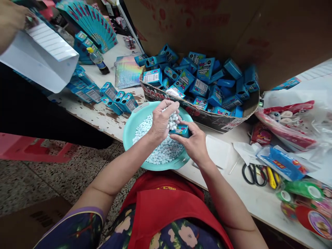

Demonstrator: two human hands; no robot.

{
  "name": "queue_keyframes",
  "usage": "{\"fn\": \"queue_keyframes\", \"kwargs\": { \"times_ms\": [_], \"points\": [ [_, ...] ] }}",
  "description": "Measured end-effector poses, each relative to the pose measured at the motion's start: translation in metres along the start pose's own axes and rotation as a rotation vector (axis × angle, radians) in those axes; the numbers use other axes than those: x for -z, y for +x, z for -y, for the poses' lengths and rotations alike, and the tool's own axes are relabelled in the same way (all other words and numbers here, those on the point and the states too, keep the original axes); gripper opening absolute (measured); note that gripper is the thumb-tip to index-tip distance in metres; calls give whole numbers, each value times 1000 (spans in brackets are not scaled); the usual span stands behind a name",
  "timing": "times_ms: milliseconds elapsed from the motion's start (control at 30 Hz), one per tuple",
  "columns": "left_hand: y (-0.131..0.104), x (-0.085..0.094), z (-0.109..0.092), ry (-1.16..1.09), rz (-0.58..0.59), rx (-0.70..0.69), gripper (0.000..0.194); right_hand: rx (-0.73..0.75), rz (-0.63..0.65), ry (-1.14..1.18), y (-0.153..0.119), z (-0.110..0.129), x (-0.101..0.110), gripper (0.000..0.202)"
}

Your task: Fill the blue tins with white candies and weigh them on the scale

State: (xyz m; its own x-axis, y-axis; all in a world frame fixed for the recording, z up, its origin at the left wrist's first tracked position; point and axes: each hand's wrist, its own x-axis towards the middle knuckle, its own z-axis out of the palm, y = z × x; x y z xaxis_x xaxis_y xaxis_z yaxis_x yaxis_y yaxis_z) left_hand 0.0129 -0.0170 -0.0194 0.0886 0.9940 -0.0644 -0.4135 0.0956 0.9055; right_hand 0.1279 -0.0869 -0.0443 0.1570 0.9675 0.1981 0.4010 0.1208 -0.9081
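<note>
My left hand [163, 119] is cupped around a clump of small white candies [173, 121]. My right hand [194, 142] grips a small blue candy box [181, 130] on its side, its end turned to the candies in my left hand. Both hands are over a turquoise plastic basin [127, 136], where many loose pale candies [162, 154] lie. Behind the basin, an open carton [221, 127] is heaped with blue boxes [204, 69] printed "Caramelo Macizo". My left palm is partly hidden by its own fingers.
Several blue boxes [129, 102] stand left of the basin, near a small bottle [98, 61]. Another person's hand [12, 22] holds a white sheet-like piece [44, 64] at upper left. Scissors [254, 174], a yellow cutter [272, 177] and tape rolls [308, 189] lie right.
</note>
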Motion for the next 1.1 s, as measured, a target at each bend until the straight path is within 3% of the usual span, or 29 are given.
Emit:
{"fn": "queue_keyframes", "kwargs": {
  "times_ms": [500, 967, 1100],
  "points": [
    [-2, 5, 8, 89, 36, -68, 36, -7, -48, -12, -7, -9, -3, 46],
    [-8, 0, 6, 71, 115, 10, 33, -8, 9, 27, -7, -12, -2, 46],
    [-1, 8, 3, 80, 18, -89, 35, -10, -16, 55, -10, -15, 6, 48]
  ]
}}
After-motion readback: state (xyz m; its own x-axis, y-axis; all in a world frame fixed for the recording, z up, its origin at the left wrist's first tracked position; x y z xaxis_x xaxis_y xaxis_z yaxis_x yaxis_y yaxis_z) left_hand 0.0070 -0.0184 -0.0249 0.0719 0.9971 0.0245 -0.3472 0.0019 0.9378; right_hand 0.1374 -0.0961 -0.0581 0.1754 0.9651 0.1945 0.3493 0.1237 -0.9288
